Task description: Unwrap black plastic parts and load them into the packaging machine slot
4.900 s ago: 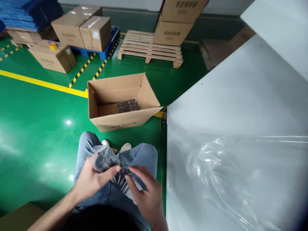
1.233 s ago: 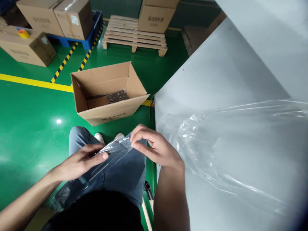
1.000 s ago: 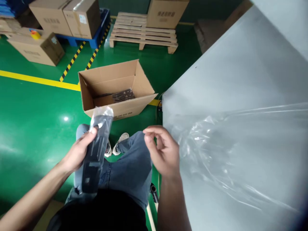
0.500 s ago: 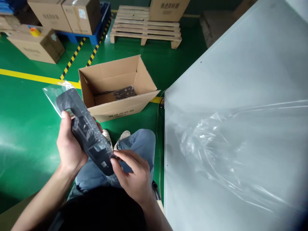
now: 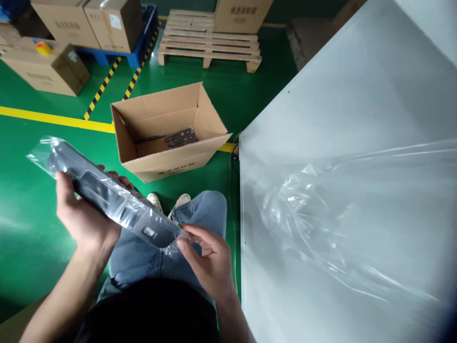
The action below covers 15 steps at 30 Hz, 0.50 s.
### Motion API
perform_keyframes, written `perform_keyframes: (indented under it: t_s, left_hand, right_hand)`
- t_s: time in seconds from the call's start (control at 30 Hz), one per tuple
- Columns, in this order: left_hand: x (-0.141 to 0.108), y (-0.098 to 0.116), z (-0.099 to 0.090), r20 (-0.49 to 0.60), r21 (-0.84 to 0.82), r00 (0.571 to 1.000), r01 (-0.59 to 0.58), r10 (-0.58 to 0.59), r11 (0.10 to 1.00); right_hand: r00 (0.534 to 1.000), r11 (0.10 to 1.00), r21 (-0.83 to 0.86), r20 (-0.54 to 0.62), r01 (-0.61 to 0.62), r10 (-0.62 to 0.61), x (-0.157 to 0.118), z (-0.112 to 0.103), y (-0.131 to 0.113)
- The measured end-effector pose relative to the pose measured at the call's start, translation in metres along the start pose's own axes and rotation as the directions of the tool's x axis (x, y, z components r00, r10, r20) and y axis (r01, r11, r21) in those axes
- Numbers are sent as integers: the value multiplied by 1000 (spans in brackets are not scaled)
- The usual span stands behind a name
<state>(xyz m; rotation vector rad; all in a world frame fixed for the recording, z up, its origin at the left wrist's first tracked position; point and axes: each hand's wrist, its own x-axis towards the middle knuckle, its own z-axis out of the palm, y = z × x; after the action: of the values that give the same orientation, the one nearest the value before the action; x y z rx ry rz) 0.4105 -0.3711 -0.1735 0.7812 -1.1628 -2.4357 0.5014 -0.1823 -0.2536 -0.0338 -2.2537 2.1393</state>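
Observation:
A long dark plastic part (image 5: 103,190) in a clear plastic bag lies slantwise across my lap, its far end up to the left. My left hand (image 5: 85,214) is wrapped round its upper half, thumb on the near edge and fingers behind. At the lower right end, my right hand (image 5: 207,252) pinches the edge of the clear bag (image 5: 173,247) between thumb and fingertips. A small pale label (image 5: 149,232) shows on the part near that end. What the part belongs to cannot be made out.
An open cardboard box (image 5: 167,164) with several wrapped dark pieces (image 5: 181,137) inside stands on the green floor ahead. To my right is a grey-white table (image 5: 271,286) bearing a crumpled clear plastic bag (image 5: 300,205). Farther off are a wooden pallet (image 5: 203,40) and closed cartons (image 5: 110,28).
The bagged part has turned flatter, its far end swinging left and down with my left hand. My right hand has shifted slightly right, still pinching the bag's end.

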Motion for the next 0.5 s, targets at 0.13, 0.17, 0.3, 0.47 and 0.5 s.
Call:
perform_keyframes:
  t_s: [0.13, 0.17, 0.3, 0.47, 0.5]
  left_hand:
    - [-6, -4, 2, 4, -21, 1000, 2, -2, 1000]
    - [-8, -4, 2, 7, -22, 1000, -7, 7, 1000]
    - [-11, -7, 4, -13, -47, 999, -48, 48, 998]
    - [-7, -12, -4, 20, -93, 994, -109, 112, 990]
    - [-6, -14, -7, 38, -100, 991, -125, 129, 987]
  right_hand:
    - [993, 995, 49, -83, -86, 89, 0, 0, -2]
    - [988, 991, 68, -96, -113, 119, 1, -1, -2]
    - [955, 968, 165, -198, -188, 219, 5, -4, 6]
    - [911, 960, 250, -353, -129, 214, 4, 0, 20]
    - [918, 964, 240, -347, -112, 193, 3, 2, 21]
